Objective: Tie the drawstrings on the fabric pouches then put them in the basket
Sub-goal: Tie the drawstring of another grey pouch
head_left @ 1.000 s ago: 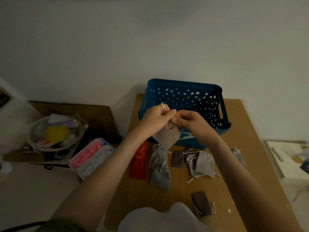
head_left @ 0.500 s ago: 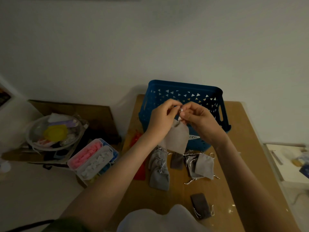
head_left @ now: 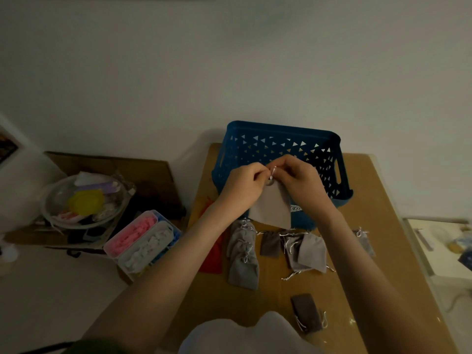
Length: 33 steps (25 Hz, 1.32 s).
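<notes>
A light grey pouch (head_left: 272, 208) hangs in the air in front of the blue basket (head_left: 281, 139). My left hand (head_left: 245, 183) and my right hand (head_left: 301, 177) meet at its gathered neck, each pinching its white drawstring (head_left: 273, 171). Below them, several grey pouches (head_left: 242, 254) lie on the wooden table (head_left: 378, 200), with a brown pouch (head_left: 270, 243), a pale grey one (head_left: 312, 251), a red pouch (head_left: 213, 251) partly under my left forearm, and a dark pouch (head_left: 306, 312) near the front.
The basket stands at the table's far edge against the wall. Left of the table are a clear bowl of odds and ends (head_left: 84, 200) and a plastic box with pink and white contents (head_left: 143, 241). Another pouch (head_left: 364, 241) lies beside my right forearm.
Both hands have lifted the pouch higher, up in front of the basket, and drawn closer together at its neck. The pouch now hangs straight below my fingers.
</notes>
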Motion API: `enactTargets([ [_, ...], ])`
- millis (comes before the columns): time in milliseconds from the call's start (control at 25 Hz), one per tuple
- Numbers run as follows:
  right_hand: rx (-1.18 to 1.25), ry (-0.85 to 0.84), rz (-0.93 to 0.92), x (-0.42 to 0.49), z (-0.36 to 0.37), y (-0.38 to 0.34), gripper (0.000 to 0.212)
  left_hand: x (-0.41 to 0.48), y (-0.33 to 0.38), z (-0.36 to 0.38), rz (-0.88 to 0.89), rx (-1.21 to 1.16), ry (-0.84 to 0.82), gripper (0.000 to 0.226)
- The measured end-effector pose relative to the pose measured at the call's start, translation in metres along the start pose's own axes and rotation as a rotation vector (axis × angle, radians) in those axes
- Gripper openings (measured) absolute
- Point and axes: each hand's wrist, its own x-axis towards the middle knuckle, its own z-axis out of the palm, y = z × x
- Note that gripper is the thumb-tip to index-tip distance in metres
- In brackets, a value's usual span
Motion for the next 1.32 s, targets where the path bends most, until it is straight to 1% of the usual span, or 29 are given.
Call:
enactTargets([
  [80, 0.065, 0.03, 0.012, 0.001, 0.001, 0.0, 0.014, 0.001, 0.0, 0.0, -0.015, -0.025, -0.014, 0.02],
  [200, 0.183, 0.082, -0.002, 0.0, 0.007, -0.001, 0.018, 0.001, 0.002, 0.0, -0.039, -0.177, -0.062, 0.019],
  [320, 0.258, 0.165, -0.018, -0.003, 0.015, 0.001, 0.019, 0.0, 0.004, 0.0, -0.084, -0.188, -0.077, 0.015],
  [440, 0.258, 0.229, -0.02, -0.003, 0.017, 0.002, 0.018, -0.002, 0.005, -0.002, -0.063, -0.21, -0.049, 0.016],
  [520, 0.355, 0.214, 0.035, -0.002, 0.016, -0.002, 0.015, -0.004, 0.005, -0.003, -0.038, -0.221, -0.039, 0.018],
  [600, 0.408, 0.131, 0.106, -0.001, 0.011, -0.003, 0.016, -0.005, 0.004, -0.004, -0.035, -0.18, -0.064, 0.02],
  [680, 0.295, -0.031, 0.159, 0.001, 0.0, 0.001, 0.015, -0.004, -0.002, -0.004, -0.055, -0.094, -0.106, 0.025],
  [760, 0.091, -0.161, 0.186, 0.003, -0.011, 0.005, 0.012, -0.004, -0.01, -0.006, -0.091, -0.051, -0.114, 0.028],
  [840, -0.055, -0.226, 0.209, 0.004, -0.017, 0.005, 0.011, -0.004, -0.014, -0.006, -0.11, -0.036, -0.118, 0.03],
  [920, -0.078, -0.269, 0.206, 0.005, -0.019, 0.001, 0.012, -0.004, -0.013, -0.005, -0.122, -0.033, -0.129, 0.031],
  [1000, 0.036, -0.26, 0.19, 0.005, -0.019, -0.003, 0.013, -0.005, -0.011, -0.005, -0.14, -0.093, -0.141, 0.031],
  [1080, 0.134, -0.199, 0.188, 0.004, -0.016, -0.005, 0.014, -0.006, -0.01, -0.006, -0.124, -0.15, -0.172, 0.028],
  [1200, 0.146, -0.113, 0.163, 0.006, -0.006, -0.007, 0.019, -0.008, -0.007, -0.009, -0.058, -0.152, -0.21, 0.021],
  [1320, 0.083, -0.077, 0.143, 0.009, 0.004, -0.016, 0.017, -0.006, -0.005, -0.013, -0.032, -0.115, -0.203, 0.025],
])
